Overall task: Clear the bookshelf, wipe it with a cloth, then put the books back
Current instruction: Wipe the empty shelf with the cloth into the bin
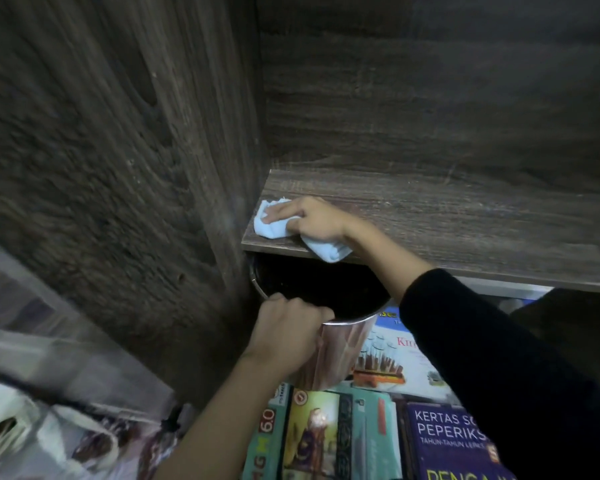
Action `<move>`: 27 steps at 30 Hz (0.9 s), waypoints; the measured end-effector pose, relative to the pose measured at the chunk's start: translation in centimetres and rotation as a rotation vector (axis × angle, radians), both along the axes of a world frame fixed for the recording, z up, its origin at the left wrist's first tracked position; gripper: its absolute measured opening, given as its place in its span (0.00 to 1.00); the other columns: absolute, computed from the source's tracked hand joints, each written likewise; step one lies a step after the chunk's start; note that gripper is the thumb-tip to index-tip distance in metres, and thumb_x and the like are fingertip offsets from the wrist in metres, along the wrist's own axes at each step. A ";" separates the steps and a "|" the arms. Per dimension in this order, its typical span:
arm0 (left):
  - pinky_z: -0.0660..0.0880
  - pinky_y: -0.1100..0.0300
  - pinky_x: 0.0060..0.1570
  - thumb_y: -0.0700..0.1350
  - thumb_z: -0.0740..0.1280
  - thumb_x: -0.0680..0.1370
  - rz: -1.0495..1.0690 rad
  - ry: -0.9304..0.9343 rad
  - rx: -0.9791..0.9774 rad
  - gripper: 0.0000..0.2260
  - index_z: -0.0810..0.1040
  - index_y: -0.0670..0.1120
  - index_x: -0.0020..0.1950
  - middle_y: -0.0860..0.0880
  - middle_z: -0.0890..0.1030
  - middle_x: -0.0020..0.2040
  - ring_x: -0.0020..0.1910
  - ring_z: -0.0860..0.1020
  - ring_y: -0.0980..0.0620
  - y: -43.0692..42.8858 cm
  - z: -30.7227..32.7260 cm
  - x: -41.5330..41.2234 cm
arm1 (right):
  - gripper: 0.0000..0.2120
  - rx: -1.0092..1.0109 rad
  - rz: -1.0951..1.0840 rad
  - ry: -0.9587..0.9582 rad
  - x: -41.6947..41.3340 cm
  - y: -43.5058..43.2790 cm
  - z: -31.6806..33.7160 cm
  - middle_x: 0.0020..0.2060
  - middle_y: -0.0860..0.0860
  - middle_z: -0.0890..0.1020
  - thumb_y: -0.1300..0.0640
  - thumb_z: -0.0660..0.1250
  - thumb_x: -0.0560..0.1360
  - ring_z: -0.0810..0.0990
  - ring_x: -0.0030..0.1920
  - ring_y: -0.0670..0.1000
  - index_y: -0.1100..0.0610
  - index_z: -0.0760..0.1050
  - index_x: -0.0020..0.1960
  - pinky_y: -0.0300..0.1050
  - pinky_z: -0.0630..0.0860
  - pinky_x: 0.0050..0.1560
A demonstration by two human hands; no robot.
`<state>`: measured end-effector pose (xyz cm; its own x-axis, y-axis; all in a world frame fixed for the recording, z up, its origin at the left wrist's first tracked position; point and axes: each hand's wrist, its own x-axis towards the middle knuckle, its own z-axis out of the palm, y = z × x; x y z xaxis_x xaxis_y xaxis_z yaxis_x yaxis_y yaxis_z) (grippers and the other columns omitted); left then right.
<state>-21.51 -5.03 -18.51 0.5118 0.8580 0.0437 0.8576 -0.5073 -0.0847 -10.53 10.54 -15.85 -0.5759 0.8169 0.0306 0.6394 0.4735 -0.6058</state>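
Note:
The dark wood shelf board [465, 230] has no books on it. My right hand [309, 216], in a black sleeve, presses a light blue cloth [269, 225] flat onto the board's front left corner, next to the side panel. Part of the cloth hangs over the front edge. Just under that edge, my left hand [284, 327] grips the rim of a shiny metal bin [340, 355], whose dark opening faces up. Several books [447, 438] lie flat below, among them a purple one and a teal one [319, 434].
The bookshelf's tall side panel [136, 168] fills the left of the view and its back wall [430, 98] rises behind the board. A pale plastic bag [49, 427] lies at the lower left. More of the board stretches to the right.

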 end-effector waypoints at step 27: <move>0.72 0.58 0.44 0.49 0.74 0.66 -0.123 -0.201 -0.070 0.07 0.80 0.50 0.41 0.51 0.82 0.35 0.37 0.81 0.50 -1.3 -1.4 1.0 | 0.23 -0.035 -0.857 -0.323 15.4 -6.6 1.4 0.74 0.58 0.62 0.56 0.55 0.81 0.59 0.73 0.65 0.59 0.61 0.74 0.56 0.59 0.70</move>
<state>-20.53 -6.29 -19.92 0.5996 0.7943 0.0982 0.7851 -0.6075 0.1203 4.87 3.93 -14.44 0.2509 0.9662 -0.0590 0.9044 -0.2557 -0.3417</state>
